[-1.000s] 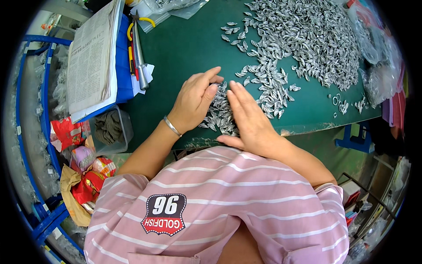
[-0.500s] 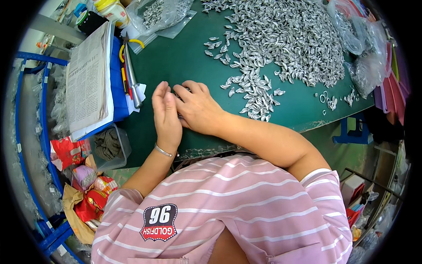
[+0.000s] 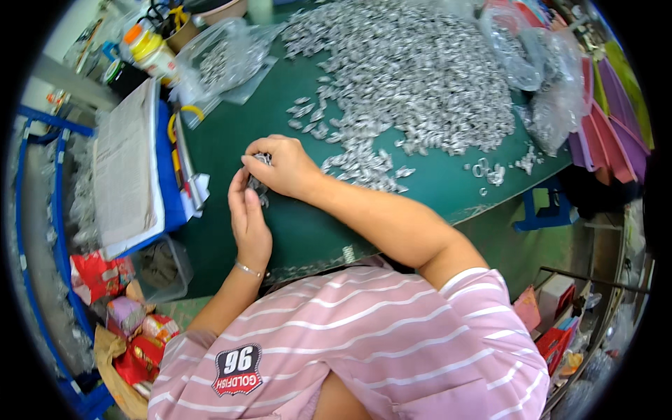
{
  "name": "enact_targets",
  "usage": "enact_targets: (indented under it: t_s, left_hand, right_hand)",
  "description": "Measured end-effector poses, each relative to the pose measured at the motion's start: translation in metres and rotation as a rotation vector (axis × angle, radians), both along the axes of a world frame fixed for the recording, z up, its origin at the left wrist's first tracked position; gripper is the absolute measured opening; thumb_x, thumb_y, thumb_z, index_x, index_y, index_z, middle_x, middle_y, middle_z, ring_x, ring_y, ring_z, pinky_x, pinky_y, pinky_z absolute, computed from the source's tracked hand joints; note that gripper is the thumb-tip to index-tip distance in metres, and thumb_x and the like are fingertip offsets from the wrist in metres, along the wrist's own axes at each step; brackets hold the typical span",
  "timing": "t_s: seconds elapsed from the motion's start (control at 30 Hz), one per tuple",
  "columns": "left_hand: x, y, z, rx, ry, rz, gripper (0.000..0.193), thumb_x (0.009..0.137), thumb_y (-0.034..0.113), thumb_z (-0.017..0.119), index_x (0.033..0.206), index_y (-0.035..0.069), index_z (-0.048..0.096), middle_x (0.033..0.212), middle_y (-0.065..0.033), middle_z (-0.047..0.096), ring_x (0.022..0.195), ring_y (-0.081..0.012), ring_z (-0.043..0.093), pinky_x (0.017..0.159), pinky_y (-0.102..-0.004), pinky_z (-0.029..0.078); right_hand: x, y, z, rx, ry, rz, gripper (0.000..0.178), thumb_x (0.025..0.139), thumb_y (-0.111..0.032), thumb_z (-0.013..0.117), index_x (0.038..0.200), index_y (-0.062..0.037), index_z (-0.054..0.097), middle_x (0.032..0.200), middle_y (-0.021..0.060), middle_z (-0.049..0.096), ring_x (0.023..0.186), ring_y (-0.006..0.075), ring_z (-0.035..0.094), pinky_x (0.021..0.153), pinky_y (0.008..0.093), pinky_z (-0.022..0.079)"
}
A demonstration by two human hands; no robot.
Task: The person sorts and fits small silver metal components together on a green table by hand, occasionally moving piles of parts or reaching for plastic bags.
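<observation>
My left hand [image 3: 250, 222], with a thin bangle at the wrist, is cupped at the table's near left. My right hand [image 3: 285, 166] curls over it from above, thumb and fingertips bent inward. Between the two palms sits a clump of small silver leaf-shaped metal pieces [image 3: 257, 185]; some also show under the right fingers. How the pieces divide between the hands is partly hidden. A large heap of the same leaf-shaped pieces [image 3: 427, 80] covers the far middle of the green table [image 3: 308, 234], and a smaller scatter [image 3: 364, 166] trails toward my right forearm.
At left lie a folded newspaper [image 3: 129, 164] on a blue folder and yellow-handled pliers [image 3: 175, 129]. Plastic bags of pieces stand at far left [image 3: 220, 66] and right [image 3: 553, 105]. Loose rings [image 3: 481, 168] lie near the right edge. A plastic tub [image 3: 183, 269] sits beside the table.
My right hand has tilted up and curled more over the left one, so the metal pieces between them now show. The whole view has shifted slightly.
</observation>
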State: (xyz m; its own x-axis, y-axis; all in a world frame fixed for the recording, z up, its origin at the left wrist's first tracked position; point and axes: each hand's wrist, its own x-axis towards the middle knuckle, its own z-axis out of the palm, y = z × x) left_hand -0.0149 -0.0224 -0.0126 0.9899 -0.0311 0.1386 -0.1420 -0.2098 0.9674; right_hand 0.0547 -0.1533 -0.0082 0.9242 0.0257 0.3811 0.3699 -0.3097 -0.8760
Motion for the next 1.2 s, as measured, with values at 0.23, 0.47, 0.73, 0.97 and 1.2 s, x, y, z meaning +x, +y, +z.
enact_targets:
  t_s: [0.23,0.47,0.73,0.97,1.2]
  left_hand:
    - [0.002,-0.031,0.006,0.228,-0.018,-0.151,0.051,0.101,0.023,0.043,0.143,-0.004,0.032,0.145,-0.0198,0.038,0.133,-0.0295,0.039,0.112,-0.0377,0.028]
    - [0.006,-0.018,0.008,0.245,-0.013,-0.121,0.049,0.101,0.021,0.043,0.142,-0.004,0.033,0.148,-0.0179,0.035,0.137,-0.0291,0.035,0.114,-0.0392,0.026]
    - [0.004,-0.023,0.006,0.432,-0.058,-0.098,0.049,0.099,0.021,0.046,0.138,-0.006,0.037,0.147,-0.0218,0.037,0.136,-0.0343,0.036,0.113,-0.0399,0.027]
    - [0.013,-0.03,0.012,0.47,-0.094,-0.154,0.048,0.098,0.019,0.047,0.138,-0.005,0.037,0.144,-0.0238,0.04,0.135,-0.0372,0.037,0.112,-0.0416,0.028]
    - [0.02,-0.04,0.018,0.548,-0.23,-0.404,0.03,0.086,0.002,0.059,0.116,0.002,0.059,0.123,-0.0138,0.059,0.118,-0.0318,0.053,0.1,-0.0379,0.04]
  right_hand:
    - [0.021,-0.113,0.043,1.271,0.717,-0.046,0.016,0.087,-0.022,0.063,0.089,-0.0069,0.059,0.074,0.0051,0.058,0.057,0.016,0.054,0.04,0.0259,0.037]
    - [0.091,-0.379,0.113,1.07,0.029,-0.43,0.015,0.086,-0.021,0.056,0.077,-0.0088,0.053,0.066,0.0049,0.055,0.054,0.0168,0.052,0.041,0.0257,0.038]
    - [0.123,-0.593,0.08,-0.656,0.132,-1.044,0.072,0.092,-0.059,0.041,0.126,0.0021,0.059,0.123,0.0279,0.059,0.126,0.0375,0.05,0.107,0.0432,0.035]
    - [0.027,-0.502,0.101,-1.551,0.137,-0.57,0.035,0.077,-0.033,0.072,0.099,-0.0107,0.055,0.108,0.0069,0.056,0.107,0.0318,0.055,0.085,0.046,0.045]
    - [0.006,-0.503,0.089,-1.75,0.172,-0.468,0.028,0.072,-0.014,0.067,0.099,-0.0126,0.059,0.115,0.0031,0.054,0.115,0.0266,0.052,0.094,0.0469,0.042]
